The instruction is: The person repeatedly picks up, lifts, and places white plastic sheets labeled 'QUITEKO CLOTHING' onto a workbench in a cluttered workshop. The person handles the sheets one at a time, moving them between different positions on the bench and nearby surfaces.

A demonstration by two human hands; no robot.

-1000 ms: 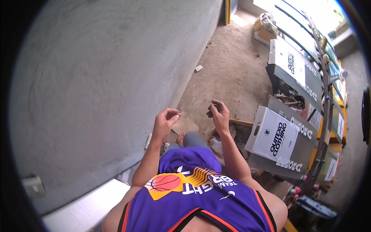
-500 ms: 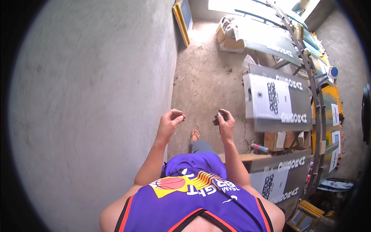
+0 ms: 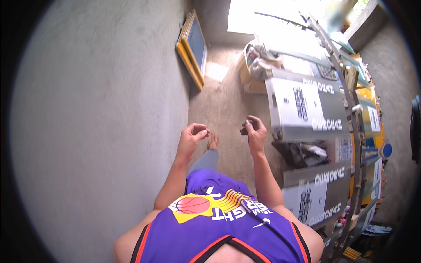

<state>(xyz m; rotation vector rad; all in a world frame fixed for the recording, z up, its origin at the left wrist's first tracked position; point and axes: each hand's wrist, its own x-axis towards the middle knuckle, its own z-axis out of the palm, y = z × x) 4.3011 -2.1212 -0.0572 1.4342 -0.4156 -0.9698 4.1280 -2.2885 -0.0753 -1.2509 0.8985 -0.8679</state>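
My left hand [image 3: 192,136] hangs in mid-air near the grey wall on the left, its fingers loosely curled and a little apart from the thumb. Nothing shows in it. Level with it, my right hand [image 3: 256,135] is raised over the floor, fingers loosely bent and marked with dark stains, and it too appears to hold nothing. Closest to the right hand is a row of boards on a long rack, where a white printed bag [image 3: 298,103] lies flat on a grey board [image 3: 332,107]. A similar white bag [image 3: 310,204] lies on a nearer board.
Yellow-edged framed screens [image 3: 193,50] lean against the left wall. Beyond my right hand stands a cardboard box [image 3: 251,81] with crumpled cloth or plastic on top. A white sheet [image 3: 216,72] lies on the floor. A metal rail [image 3: 346,94] runs along the rack at the right.
I have walked forward: the framed screens, box and boards are closer, and the other foot now shows ahead. Both hands keep nearly the same pose.
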